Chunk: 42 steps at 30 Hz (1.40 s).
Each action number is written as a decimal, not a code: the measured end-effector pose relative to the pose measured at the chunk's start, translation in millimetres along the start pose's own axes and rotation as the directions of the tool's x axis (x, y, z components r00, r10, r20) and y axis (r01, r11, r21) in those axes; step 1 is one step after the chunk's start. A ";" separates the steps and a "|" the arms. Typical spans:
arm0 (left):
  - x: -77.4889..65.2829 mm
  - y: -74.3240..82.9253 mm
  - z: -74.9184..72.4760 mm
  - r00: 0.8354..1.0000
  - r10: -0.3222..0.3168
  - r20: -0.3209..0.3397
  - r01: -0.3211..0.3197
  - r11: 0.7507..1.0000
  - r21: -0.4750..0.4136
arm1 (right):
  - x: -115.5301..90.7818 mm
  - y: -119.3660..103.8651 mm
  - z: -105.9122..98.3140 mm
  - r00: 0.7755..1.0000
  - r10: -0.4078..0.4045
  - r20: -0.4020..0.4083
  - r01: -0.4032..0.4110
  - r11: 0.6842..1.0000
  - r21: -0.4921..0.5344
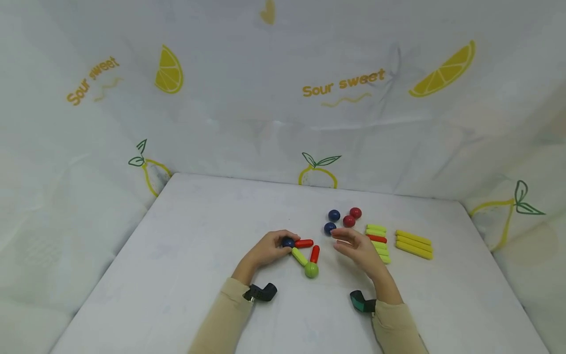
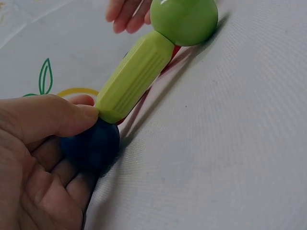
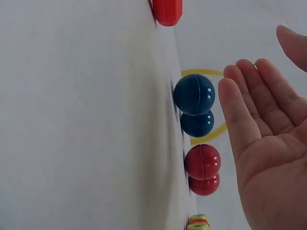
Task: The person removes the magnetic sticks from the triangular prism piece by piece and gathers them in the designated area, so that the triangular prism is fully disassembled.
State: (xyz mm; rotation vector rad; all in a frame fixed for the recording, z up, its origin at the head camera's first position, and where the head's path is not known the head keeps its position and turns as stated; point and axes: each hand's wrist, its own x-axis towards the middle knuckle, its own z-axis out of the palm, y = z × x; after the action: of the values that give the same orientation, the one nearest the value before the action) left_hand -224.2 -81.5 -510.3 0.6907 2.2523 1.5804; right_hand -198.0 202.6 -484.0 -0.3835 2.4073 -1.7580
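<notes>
My left hand (image 1: 265, 250) grips a blue ball (image 1: 288, 243) between thumb and fingers. From this ball a red rod (image 1: 303, 243) reaches right and a yellow-green rod (image 1: 299, 256) slants toward a green ball (image 1: 311, 270). A second red rod (image 1: 315, 254) points up from the green ball, its far end apart from the first red rod. In the left wrist view, the thumb lies by the end of the yellow-green rod (image 2: 134, 79). My right hand (image 1: 361, 250) holds nothing; its fingers extend beside a loose blue ball (image 1: 329, 228), with a gap in the right wrist view.
Another blue ball (image 1: 334, 215) and two red balls (image 1: 349, 221) lie behind the right hand. To its right are a column of yellow-green rods (image 1: 376, 228) with one red rod (image 1: 377, 238) among them, and several yellow rods (image 1: 413, 244). A printed cloth (image 1: 247, 123) hangs behind the white table (image 1: 155, 275).
</notes>
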 end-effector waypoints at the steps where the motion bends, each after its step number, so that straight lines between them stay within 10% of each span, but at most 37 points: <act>1: -1.0 3.8 -0.3 1.000 -0.004 -0.001 0.005 1.000 0.004 | 1.9 0.3 2.0 1.000 0.003 0.015 -0.003 1.000 0.005; 13: 7.7 -17.9 1.7 1.000 0.012 -0.017 -0.012 1.000 0.013 | 14.3 13.6 18.4 0.977 0.009 0.211 -0.006 1.000 -0.015; 42: 5.3 -14.1 2.5 0.999 0.021 -0.027 -0.020 0.999 0.049 | 10.0 20.2 27.0 0.980 -0.001 0.197 0.057 0.959 -0.278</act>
State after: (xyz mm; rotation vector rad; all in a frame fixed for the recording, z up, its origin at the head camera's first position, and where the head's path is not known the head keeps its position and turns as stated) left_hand -230.4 -80.5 -524.3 0.7116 2.3170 1.5585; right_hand -203.1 180.9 -511.2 -0.5960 2.5205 -1.3142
